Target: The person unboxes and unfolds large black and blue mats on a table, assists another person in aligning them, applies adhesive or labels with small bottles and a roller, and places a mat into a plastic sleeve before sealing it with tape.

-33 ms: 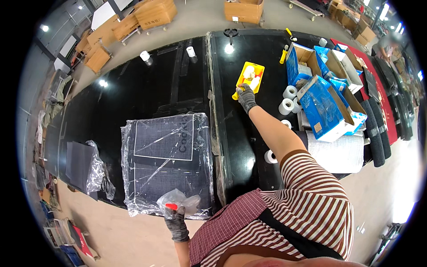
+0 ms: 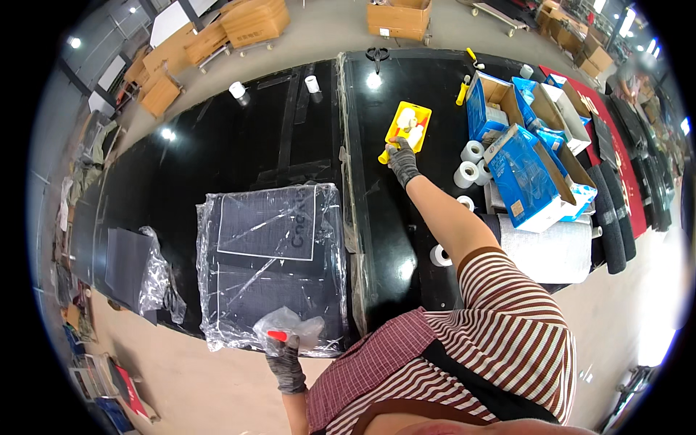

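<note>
My left hand (image 2: 288, 367), in a grey glove, is closed on a crumpled clear plastic bag (image 2: 299, 328) with a red piece (image 2: 278, 336) at its lower side. The bag lies over the near edge of a dark grey mat (image 2: 268, 239) wrapped in clear film, with a pale rectangular outline and lettering. My right arm stretches to a yellow tray (image 2: 422, 114) holding white pieces. Against its near edge, the gloved right hand (image 2: 403, 159) has its fingers closed by a red part and a yellow handle; what they grip is partly hidden.
Both black tabletops meet at a taped seam (image 2: 346, 167). Right of my arm stand blue-and-white boxes (image 2: 533, 174), white rolls (image 2: 467, 174) and a yellow-handled tool (image 2: 462, 90). Scissors (image 2: 377, 54) lie at the far edge. Dark sheets and film (image 2: 130, 268) rest at the left.
</note>
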Tool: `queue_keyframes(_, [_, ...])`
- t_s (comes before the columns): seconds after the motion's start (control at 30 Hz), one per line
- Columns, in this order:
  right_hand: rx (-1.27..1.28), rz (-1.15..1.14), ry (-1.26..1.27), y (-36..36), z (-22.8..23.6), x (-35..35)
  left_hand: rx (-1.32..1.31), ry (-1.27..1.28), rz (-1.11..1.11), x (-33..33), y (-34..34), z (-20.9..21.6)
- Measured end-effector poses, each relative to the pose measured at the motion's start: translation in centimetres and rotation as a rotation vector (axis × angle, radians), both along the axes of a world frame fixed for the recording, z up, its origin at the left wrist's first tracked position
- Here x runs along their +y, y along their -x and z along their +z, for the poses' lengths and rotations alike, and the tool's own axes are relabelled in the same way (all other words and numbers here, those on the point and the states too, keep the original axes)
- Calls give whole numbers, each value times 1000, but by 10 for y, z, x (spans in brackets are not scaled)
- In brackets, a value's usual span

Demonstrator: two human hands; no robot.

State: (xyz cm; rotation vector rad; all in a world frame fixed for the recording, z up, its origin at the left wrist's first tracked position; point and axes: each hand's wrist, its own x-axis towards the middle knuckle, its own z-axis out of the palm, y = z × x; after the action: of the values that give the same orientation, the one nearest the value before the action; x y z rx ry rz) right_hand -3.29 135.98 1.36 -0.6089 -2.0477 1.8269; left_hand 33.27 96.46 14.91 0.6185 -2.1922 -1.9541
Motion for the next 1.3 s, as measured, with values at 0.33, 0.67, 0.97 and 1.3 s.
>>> queue_keyframes(0.33, [120,798,807,-152,124,-104,188,-148,1,-41,-9,24])
queue_keyframes(0.67, [136,1185,-111,-340,186,-327,264,-357,-77,-127,-27,35])
queue_keyframes(0.97, [145,1192,-265,-365,180,-554,233,-291,103,-309,-62,35])
queue_keyframes(1.3, [103,1191,377,-326,229,-699,556,-599,419,-472,-59,39])
